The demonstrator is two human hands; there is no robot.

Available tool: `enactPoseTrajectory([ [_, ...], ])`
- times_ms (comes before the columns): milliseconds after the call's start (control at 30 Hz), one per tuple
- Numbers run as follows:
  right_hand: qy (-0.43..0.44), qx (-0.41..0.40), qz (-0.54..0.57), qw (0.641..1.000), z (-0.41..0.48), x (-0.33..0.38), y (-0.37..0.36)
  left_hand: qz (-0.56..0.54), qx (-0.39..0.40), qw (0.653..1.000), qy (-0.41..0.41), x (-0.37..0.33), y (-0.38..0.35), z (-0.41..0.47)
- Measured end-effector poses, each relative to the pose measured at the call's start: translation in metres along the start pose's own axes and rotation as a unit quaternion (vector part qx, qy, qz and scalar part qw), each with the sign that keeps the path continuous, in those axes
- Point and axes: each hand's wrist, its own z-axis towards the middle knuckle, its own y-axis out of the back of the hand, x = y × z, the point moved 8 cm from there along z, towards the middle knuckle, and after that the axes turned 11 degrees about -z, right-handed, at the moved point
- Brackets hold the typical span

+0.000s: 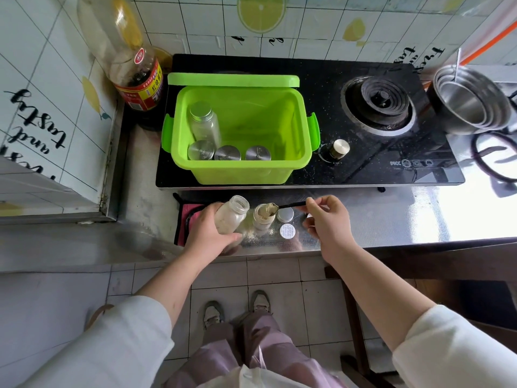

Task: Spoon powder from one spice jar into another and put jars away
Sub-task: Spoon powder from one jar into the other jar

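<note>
My left hand [208,231] grips an open glass jar [230,217], tilted to the right, with a little pale powder in it. Just right of it a smaller open jar [262,219] stands upright on the steel counter, heaped with beige powder. My right hand [328,222] holds a dark-handled spoon [288,205]; its loaded bowl rests over the small jar's mouth. A metal lid [285,214] and a white perforated insert [287,231] lie right of the small jar. Some powder is spilled on the counter around the jars.
A green plastic box [299,130] stands open on the black gas hob [391,152], holding several lidded jars. A large sauce bottle [137,79] stands at the back left. Stacked steel bowls [472,105] sit at the right. A pink cloth [186,219] lies under my left hand.
</note>
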Motion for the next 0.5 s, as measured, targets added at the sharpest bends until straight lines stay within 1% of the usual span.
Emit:
enactPoseTrajectory([
  [100, 0.074, 0.000, -0.076, 0.994, -0.006, 0.017, -0.006, -0.043, 0.009, 0.999, 0.024, 0.003, -0.001, 0.000],
  [167, 0.144, -0.007, -0.169, 0.975, -0.011, 0.030, -0.010, -0.054, 0.017, 0.998, 0.030, 0.005, -0.002, -0.001],
  [233, 0.209, -0.006, -0.254, 0.944, -0.018, 0.040, -0.017, -0.064, 0.017, 0.997, 0.039, 0.006, -0.002, 0.000],
  [300, 0.261, 0.012, -0.317, 0.912, -0.024, 0.045, -0.025, -0.071, 0.011, 0.997, 0.040, 0.005, -0.002, -0.001],
  [400, 0.324, 0.016, -0.418, 0.848, -0.035, 0.050, -0.035, -0.081, 0.011, 0.996, 0.036, 0.004, -0.003, 0.000],
  [433, 0.349, 0.010, -0.438, 0.828, -0.038, 0.052, -0.037, -0.082, 0.013, 0.996, 0.036, 0.003, -0.003, -0.001],
  [500, 0.399, 0.003, -0.448, 0.800, -0.045, 0.055, -0.039, -0.085, 0.020, 0.995, 0.037, 0.003, -0.004, -0.003],
])
